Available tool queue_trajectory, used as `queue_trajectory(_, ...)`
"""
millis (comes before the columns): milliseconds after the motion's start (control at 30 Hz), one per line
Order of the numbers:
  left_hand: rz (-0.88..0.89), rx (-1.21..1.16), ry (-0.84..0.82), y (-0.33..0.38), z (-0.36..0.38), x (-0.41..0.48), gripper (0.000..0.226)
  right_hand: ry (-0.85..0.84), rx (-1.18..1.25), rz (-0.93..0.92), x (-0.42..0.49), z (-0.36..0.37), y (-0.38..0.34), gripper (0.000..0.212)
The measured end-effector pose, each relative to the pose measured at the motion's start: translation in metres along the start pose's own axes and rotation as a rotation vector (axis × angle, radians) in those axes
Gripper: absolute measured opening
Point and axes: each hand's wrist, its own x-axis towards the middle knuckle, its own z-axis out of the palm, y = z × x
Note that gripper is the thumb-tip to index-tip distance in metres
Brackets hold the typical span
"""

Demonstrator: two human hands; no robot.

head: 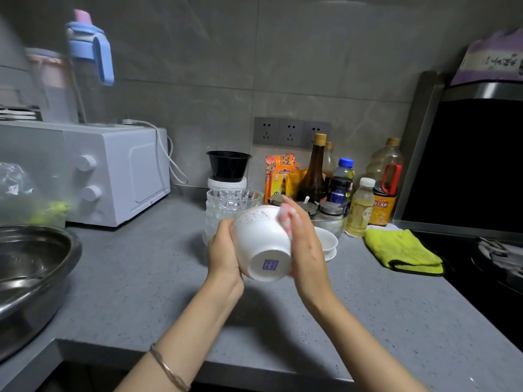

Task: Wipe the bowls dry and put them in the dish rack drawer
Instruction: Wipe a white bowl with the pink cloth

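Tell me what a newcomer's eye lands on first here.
A white bowl, base toward the camera, is mid-frame above the grey counter, gripped by the left hand while the right hand presses a blurred pinkish cloth to its side. A bright yellow cloth lies at right, a steel basin at far left.

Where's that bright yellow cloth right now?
The yellow cloth lies folded on the grey counter at the right of the head view, in front of the sauce bottles and beside the black hob.
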Motion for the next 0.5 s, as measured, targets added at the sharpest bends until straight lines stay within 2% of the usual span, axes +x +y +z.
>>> queue_trajectory(33, -0.027, -0.049, -0.014, -0.001, 0.001, -0.001, 0.025, 0.018, 0.102, 0.129, 0.001, 0.001, 0.003, 0.038)
queue_trajectory(100, -0.074, -0.117, -0.039, -0.003, 0.002, -0.001, 0.026, 0.07, 0.197, 0.272, 0.001, 0.0, 0.008, 0.045)
queue_trajectory(200, -0.127, -0.105, -0.09, -0.008, -0.002, 0.005, 0.029, 0.099, 0.186, 0.28, 0.004, -0.005, 0.004, 0.037)
queue_trajectory(300, -0.159, 0.218, -0.219, -0.011, -0.014, 0.017, 0.042, 0.079, 0.123, 0.114, 0.008, -0.015, -0.002, 0.039)
queue_trajectory(367, -0.283, 0.41, -0.366, -0.009, -0.024, 0.022, 0.065, 0.034, -0.011, -0.092, 0.01, -0.023, 0.005, 0.037)
queue_trajectory(433, -0.477, 0.465, -0.541, -0.003, -0.032, 0.023, 0.08, -0.046, -0.268, -0.258, 0.011, -0.032, 0.015, 0.037)
queue_trajectory(500, -0.637, 0.409, -0.65, 0.002, -0.036, 0.02, 0.073, -0.115, -0.518, -0.396, 0.011, -0.037, 0.021, 0.048)
